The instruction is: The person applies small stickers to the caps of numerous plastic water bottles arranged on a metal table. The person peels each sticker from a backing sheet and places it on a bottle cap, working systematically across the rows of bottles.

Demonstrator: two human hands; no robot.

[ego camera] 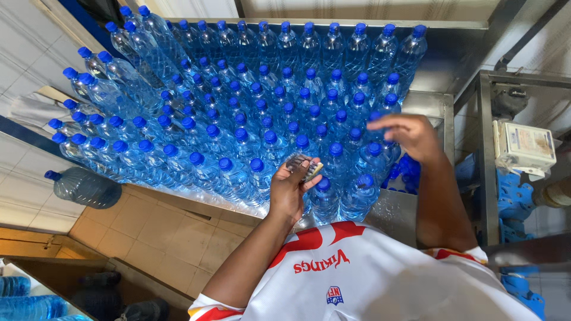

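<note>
Several clear plastic water bottles (279,95) with blue caps stand packed in rows on a steel table (437,104). My left hand (289,189) is raised over the near rows, shut on a small stack of clear seal bands (304,166). My right hand (403,135) hovers over the bottles at the right end, fingers bent down toward a blue cap (375,148); whether it pinches anything is hidden. I wear a white and red shirt.
More bottles lean in a heap at the table's left end (113,77). A large blue-capped jug (83,187) lies on the tiled floor (160,238) at left. A metal frame with a small white box (524,147) and blue parts stands at right.
</note>
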